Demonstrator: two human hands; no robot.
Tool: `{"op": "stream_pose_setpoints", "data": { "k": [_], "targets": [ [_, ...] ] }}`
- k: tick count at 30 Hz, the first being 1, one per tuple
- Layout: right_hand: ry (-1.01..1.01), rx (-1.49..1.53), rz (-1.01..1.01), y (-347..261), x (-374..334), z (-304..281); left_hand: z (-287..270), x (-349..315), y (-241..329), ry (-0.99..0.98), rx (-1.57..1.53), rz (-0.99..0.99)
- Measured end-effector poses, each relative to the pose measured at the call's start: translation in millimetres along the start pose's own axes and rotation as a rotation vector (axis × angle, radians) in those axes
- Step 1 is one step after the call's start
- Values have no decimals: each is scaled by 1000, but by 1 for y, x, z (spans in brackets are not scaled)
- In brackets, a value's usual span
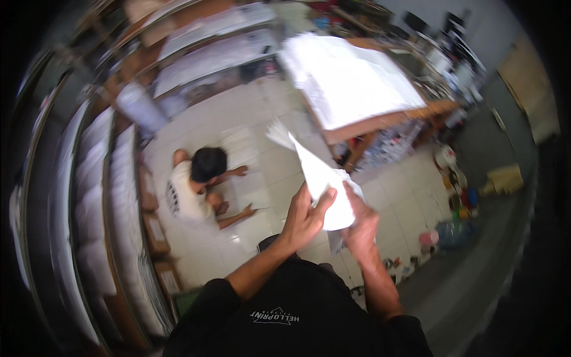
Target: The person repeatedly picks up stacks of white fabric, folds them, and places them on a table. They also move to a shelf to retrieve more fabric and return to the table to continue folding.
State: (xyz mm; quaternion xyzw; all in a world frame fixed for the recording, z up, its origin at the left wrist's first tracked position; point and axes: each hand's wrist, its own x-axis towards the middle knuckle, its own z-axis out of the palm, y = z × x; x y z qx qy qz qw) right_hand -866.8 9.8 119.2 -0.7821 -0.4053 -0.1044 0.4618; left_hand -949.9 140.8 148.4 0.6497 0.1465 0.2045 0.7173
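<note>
In front of my chest I hold a bundle of white paper sheets (pixel 338 209) with both hands. The fingers of my left hand (pixel 302 221) are closed on the bundle's left side, its thumb lying across the front. My right hand (pixel 361 225) grips the right side and is slightly blurred. Upper sheets bend into a pointed fold, and their loose ends fan out toward the upper left. My hands hide part of the bundle's edges.
A person (pixel 193 187) crouches on the tiled floor ahead left, both hands at pale sheets (pixel 241 184). Beyond my hands stands a wooden table (pixel 351 130) piled with white sheets (pixel 357 77). Stacked shelves (pixel 110 238) line the left; a large clear bottle (pixel 455 233) lies right.
</note>
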Motion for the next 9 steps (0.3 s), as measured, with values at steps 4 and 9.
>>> {"op": "stream_pose_setpoints", "data": {
  "k": [4,9],
  "targets": [
    [433,371,618,63,25,-83,72,75,-25,-260,-157,-76],
    [1049,473,920,144,9,-178,150,118,-149,253,226,-101]
  ]
}}
